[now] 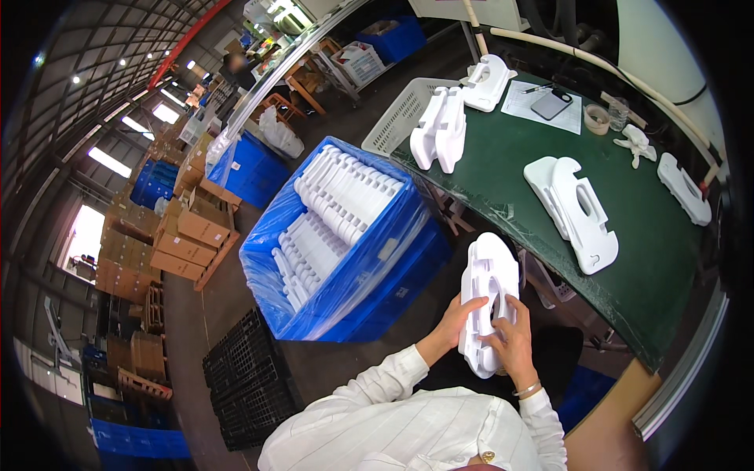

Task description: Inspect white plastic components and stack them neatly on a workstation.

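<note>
Both my hands hold a long white plastic part (488, 271) with rounded ends and cut-outs, in front of me beside the table edge. My left hand (453, 323) grips its left side, thumb laid over the face. My right hand (514, 341) wraps the right side, with fingers at the middle opening. To the left, a blue crate (369, 294) lined with clear film holds rows of similar white parts (345, 192). On the green table (503, 177) lie two overlapping white parts (573, 212), another pair standing on edge (440, 129), and more near the table's rim.
A white plastic basket (400, 114) stands behind the crate. Paper with a phone (552, 106), a tape roll (596, 119) and a small white piece (635, 146) occupy the table's far side. Black pallets (247, 381) sit left on the floor; cardboard boxes (184, 243) are stacked beyond.
</note>
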